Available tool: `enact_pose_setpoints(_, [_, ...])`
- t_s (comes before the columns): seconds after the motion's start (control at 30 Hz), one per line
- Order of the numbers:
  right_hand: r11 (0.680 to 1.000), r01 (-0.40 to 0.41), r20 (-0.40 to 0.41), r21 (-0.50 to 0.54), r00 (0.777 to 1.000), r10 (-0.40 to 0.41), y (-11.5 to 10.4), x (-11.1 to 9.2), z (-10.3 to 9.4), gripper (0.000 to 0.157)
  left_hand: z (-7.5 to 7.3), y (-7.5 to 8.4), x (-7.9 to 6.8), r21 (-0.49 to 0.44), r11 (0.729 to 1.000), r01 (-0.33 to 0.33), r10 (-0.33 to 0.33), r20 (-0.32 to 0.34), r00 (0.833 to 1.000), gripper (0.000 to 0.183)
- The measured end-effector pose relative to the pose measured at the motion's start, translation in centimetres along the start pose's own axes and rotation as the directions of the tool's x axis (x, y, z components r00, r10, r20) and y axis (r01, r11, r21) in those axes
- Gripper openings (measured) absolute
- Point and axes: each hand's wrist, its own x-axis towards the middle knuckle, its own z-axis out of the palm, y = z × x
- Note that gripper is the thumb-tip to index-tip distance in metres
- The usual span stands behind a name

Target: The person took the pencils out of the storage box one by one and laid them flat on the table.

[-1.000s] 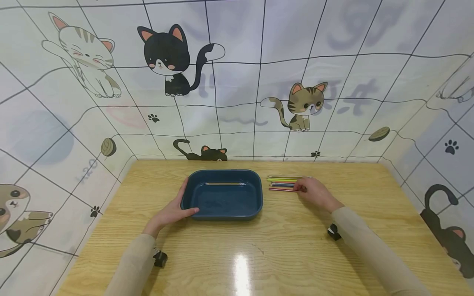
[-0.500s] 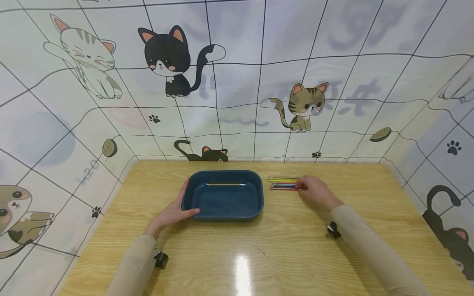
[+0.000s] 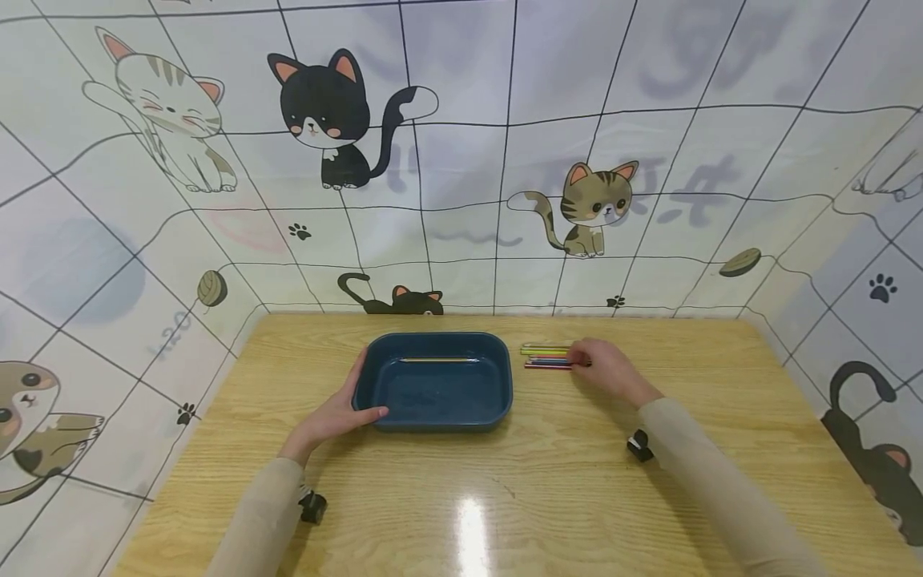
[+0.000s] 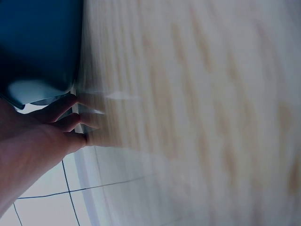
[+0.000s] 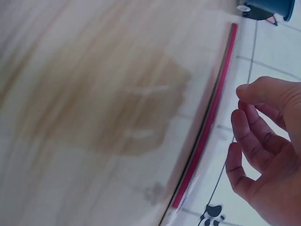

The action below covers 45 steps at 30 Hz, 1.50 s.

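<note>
A deep blue rectangular dish (image 3: 436, 393) stands on the wooden table, with one slim yellowish pencil (image 3: 436, 360) lying along its far inner side. My left hand (image 3: 335, 413) holds the dish's left end, thumb over the near rim and fingers along the outer wall. Several coloured pencils (image 3: 546, 353) lie side by side to the right of the dish. Over their right ends is my right hand (image 3: 607, 370), hiding them in the head view. In the right wrist view its fingers are loosely bent, nothing shows between them, and a red pencil (image 5: 204, 125) lies beside them.
The wooden table (image 3: 404, 489) reaches back to a wall cloth (image 3: 469, 184) printed with cats and grid lines, which also runs along both sides. A small black device (image 3: 312, 506) is at the left wrist, another black device (image 3: 639, 446) at the right.
My right hand has shifted slightly left along the pencils. The nearest red pencil has come a little closer to the others. My left hand and the dish keep their place.
</note>
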Motion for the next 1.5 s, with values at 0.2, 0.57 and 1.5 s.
enact_pose_setpoints(0.2, [0.999,0.034,0.003,0.037,0.999,-0.034,-2.2,0.8,0.4,0.010,0.0,0.3,-0.1,-0.004,1.000,0.006,-0.006,0.001,1.000,0.108])
enact_pose_setpoints(0.57, [0.958,0.171,-0.090,0.232,0.984,-0.153,-6.7,2.1,1.0,0.008,0.0,0.0,-0.1,-0.025,1.000,0.002,-0.002,-0.001,1.000,0.108])
enact_pose_setpoints(1.5, [0.956,0.205,0.047,0.211,0.974,-0.220,-13.1,6.1,4.3,0.023,0.0,0.2,-0.1,-0.024,1.000,-0.003,0.003,0.002,1.000,0.108])
